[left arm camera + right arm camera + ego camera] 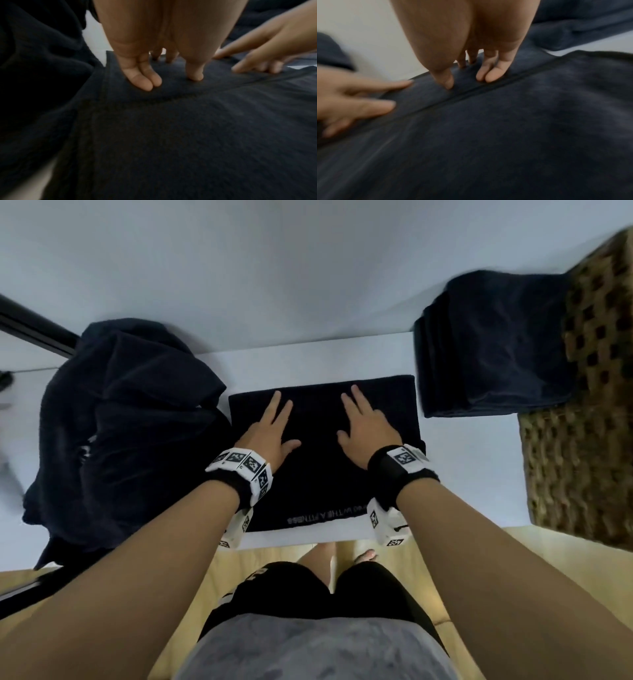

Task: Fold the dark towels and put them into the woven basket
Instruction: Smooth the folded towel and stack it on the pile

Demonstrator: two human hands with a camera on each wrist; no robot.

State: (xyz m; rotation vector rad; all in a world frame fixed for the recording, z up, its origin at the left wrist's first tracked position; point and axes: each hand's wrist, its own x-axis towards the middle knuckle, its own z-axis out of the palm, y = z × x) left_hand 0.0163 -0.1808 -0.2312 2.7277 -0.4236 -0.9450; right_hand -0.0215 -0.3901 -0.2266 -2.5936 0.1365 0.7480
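A dark towel (322, 453) lies folded flat on the white table (472, 467) in front of me, with pale lettering near its front edge. My left hand (270, 428) presses flat on its left half, fingers straight. My right hand (363, 422) presses flat on its right half in the same way. In the left wrist view the left hand (164, 67) touches the towel (188, 135) with its fingertips; the right wrist view shows the right hand (471, 73) pressing beside a seam of the towel (505, 135). A woven basket (589, 392) stands at the right.
A heap of unfolded dark towels (123, 426) lies on the table's left side. A stack of folded dark towels (493, 347) sits at the back right, against the basket. A wall rises right behind the table. The table's front edge is close to my legs.
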